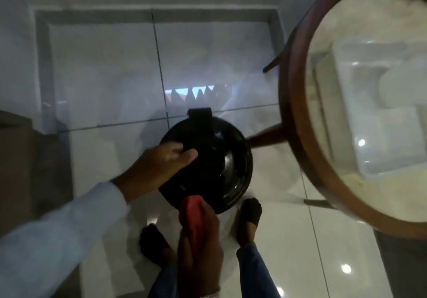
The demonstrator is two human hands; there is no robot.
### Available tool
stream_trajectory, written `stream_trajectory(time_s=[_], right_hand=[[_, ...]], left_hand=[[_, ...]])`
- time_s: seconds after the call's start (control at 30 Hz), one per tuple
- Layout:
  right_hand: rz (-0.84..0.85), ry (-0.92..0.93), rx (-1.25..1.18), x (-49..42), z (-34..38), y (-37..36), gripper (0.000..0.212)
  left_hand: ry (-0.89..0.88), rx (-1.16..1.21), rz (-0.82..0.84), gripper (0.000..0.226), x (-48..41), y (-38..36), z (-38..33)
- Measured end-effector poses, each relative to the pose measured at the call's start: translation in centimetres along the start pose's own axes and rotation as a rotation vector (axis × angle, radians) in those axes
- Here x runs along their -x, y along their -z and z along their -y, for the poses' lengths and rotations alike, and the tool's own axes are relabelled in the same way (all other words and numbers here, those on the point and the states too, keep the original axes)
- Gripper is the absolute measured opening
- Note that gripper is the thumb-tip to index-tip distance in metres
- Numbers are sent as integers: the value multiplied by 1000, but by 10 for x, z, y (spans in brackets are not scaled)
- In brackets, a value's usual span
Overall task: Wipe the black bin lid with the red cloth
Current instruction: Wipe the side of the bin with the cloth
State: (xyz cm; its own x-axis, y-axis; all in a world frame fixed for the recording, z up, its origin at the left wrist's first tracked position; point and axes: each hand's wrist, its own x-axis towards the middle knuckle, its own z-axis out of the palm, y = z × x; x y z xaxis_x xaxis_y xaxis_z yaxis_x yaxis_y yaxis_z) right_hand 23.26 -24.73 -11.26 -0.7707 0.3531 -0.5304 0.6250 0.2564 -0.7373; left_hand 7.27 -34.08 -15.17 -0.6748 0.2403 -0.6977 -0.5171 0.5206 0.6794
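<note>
The round black bin lid (221,166) is at the centre of the head view, above the white tiled floor, shiny, with a black tab at its far edge. My left hand (159,166) grips the lid's left rim, thumb over the top. My right hand (201,240) comes up from below and is shut on the red cloth (193,214), whose bunched tip touches the lid's near edge. The bin's body is hidden under the lid.
A round glass-topped table with a brown wooden rim (291,112) and legs stands close on the right. My feet in black socks (250,212) are on the glossy floor tiles (104,71) just below the lid. A brown piece of furniture (13,159) is at the left edge.
</note>
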Motion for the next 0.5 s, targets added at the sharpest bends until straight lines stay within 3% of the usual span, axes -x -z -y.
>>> stream_trajectory(time_s=[0.07, 0.13, 0.23, 0.33, 0.4, 0.5], right_hand=[[-49, 68, -12, 0, 25, 46, 71], [-64, 146, -34, 3, 57, 95, 85], [-22, 269, -163, -2, 107, 178, 84], [-168, 196, -384, -48, 125, 264, 77], [-117, 59, -491, -84, 125, 310, 71], [-94, -17, -398, -135, 117, 347, 65]], left_hand=[[35, 204, 142, 38, 41, -16, -41], [-11, 354, 219, 30, 77, -37, -82], [-103, 503, 59, 28, 97, -68, -150], [-129, 657, 94, 33, 91, -98, -216], [-172, 623, 71, 35, 83, -125, -254], [-242, 368, -152, 31, 59, -163, -291]])
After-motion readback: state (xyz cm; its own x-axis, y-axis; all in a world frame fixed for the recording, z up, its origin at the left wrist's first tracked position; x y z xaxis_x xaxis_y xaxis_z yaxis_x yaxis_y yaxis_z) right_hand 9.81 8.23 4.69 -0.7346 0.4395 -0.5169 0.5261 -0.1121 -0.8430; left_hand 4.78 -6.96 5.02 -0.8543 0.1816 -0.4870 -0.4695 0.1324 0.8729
